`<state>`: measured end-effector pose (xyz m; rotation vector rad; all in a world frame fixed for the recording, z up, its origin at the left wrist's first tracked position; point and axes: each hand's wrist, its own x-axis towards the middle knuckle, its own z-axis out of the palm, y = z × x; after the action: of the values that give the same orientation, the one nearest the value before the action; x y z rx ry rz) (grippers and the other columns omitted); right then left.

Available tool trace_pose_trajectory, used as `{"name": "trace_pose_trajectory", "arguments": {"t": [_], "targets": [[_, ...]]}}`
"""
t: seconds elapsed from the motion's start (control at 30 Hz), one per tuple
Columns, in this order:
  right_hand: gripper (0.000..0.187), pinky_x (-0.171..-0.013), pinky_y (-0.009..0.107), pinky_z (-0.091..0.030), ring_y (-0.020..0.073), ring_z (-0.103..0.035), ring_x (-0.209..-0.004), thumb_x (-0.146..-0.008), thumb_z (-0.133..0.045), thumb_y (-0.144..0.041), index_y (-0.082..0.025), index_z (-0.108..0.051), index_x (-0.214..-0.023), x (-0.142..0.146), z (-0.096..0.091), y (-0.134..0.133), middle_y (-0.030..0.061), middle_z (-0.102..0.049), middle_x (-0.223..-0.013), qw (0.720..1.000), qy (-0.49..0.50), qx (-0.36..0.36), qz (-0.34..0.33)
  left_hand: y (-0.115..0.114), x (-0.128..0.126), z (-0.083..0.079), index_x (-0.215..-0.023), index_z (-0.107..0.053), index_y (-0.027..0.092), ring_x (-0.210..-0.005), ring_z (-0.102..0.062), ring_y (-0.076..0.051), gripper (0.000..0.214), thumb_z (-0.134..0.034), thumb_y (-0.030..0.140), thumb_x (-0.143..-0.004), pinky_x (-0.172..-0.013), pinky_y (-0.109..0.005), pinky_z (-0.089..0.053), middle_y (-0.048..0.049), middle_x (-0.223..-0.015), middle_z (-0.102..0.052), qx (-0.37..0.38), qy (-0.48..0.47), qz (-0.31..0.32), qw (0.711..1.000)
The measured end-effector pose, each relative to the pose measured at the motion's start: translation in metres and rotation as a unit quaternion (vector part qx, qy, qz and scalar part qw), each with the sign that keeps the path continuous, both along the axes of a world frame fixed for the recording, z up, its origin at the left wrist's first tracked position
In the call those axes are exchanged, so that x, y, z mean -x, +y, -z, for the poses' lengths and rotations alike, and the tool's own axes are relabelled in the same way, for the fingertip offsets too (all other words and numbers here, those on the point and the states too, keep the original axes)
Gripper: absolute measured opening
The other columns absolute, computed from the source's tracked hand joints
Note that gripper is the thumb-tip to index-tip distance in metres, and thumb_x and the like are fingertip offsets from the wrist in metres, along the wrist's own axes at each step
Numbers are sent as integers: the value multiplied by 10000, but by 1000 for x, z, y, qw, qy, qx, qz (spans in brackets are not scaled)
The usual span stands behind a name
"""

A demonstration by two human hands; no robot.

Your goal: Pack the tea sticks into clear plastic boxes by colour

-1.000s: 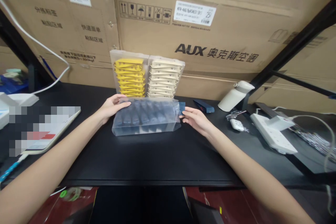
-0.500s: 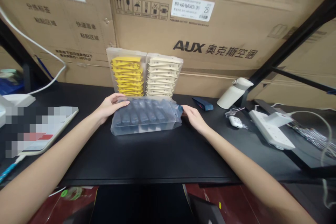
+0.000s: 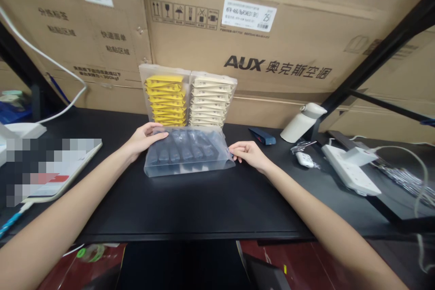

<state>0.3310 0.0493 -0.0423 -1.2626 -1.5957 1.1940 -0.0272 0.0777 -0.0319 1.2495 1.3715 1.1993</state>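
Observation:
A clear frosted plastic bag [image 3: 190,167] lies on the black table with several dark blue packets [image 3: 186,147] in a row inside. My left hand [image 3: 144,140] grips its upper left corner, thumb on top and fingers behind. At the bag's right end, my right hand [image 3: 246,153] has its fingertips pinched together on a small dark blue packet [image 3: 232,156], mostly hidden by the fingers and the bag's edge. Behind stand two clear bags, one with yellow packets [image 3: 166,99], the other with cream packets [image 3: 210,99]. Another dark blue packet [image 3: 262,136] lies farther right.
Large cardboard boxes [image 3: 190,50] form the back. To the right are a white bottle [image 3: 299,124], a white earphone case [image 3: 305,159] and a power strip [image 3: 353,170] with cables. A tablet [image 3: 68,167] lies at left. A black metal frame [image 3: 377,63] rises at right.
My right hand has moved slightly left and down against the bag's end. The dark blue packet at its fingertips shows less than before. My left hand keeps its hold.

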Motion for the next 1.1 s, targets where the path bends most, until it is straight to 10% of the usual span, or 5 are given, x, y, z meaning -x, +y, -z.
{"name": "trace_pose_trajectory", "arguments": {"t": [0.33, 0.5, 0.7, 0.9, 1.1], "targets": [[355, -442, 205, -422, 122, -613, -606, -672, -799, -377, -170, -750, -956, 16, 5, -6, 68, -757, -880, 995, 78, -32, 54, 1, 0, 1, -965, -682, 208, -1130, -616, -291, 648, -909, 477, -422, -1023, -435, -443, -76, -1067, -708, -1, 4, 7, 1000], [317, -780, 262, -532, 166, -665, -995, -691, -752, -232, -267, -735, -1005, 7, -2, -4, 36, -708, -1182, 982, 177, 42, -41, -1, -1, 0, -954, -686, 208, -1084, -638, -274, 635, -910, 467, -419, -995, -410, -465, -64, -1034, -717, -1, 3, 3, 1000], [217, -1111, 383, -358, 229, -522, -1306, -731, -769, -356, -259, -774, -926, 3, -4, -5, 54, -647, -1313, 987, 127, 26, -100, -1, -1, 1, -977, -685, 215, -1121, -623, -276, 628, -909, 456, -442, -1019, -406, -445, -63, -1064, -716, 0, 2, 22, 1000], [323, -1136, 481, -308, 271, -542, -1287, -797, -716, -458, -262, -758, -1050, 1, -15, -12, 78, -676, -1263, 989, -20, -72, -128, -1, -1, 0, -969, -693, 222, -1142, -616, -291, 628, -913, 457, -430, -1035, -433, -434, -71, -1088, -719, 4, 7, 26, 1000], [308, -1065, 468, -380, 309, -489, -1328, -756, -731, -508, -202, -728, -715, 0, -23, -16, 90, -737, -878, 984, -62, -70, -154, 0, -1, 1, -983, -697, 213, -1196, -586, -294, 625, -912, 454, -448, -1086, -433, -390, -74, -1111, -713, 0, 7, 34, 999]]}}
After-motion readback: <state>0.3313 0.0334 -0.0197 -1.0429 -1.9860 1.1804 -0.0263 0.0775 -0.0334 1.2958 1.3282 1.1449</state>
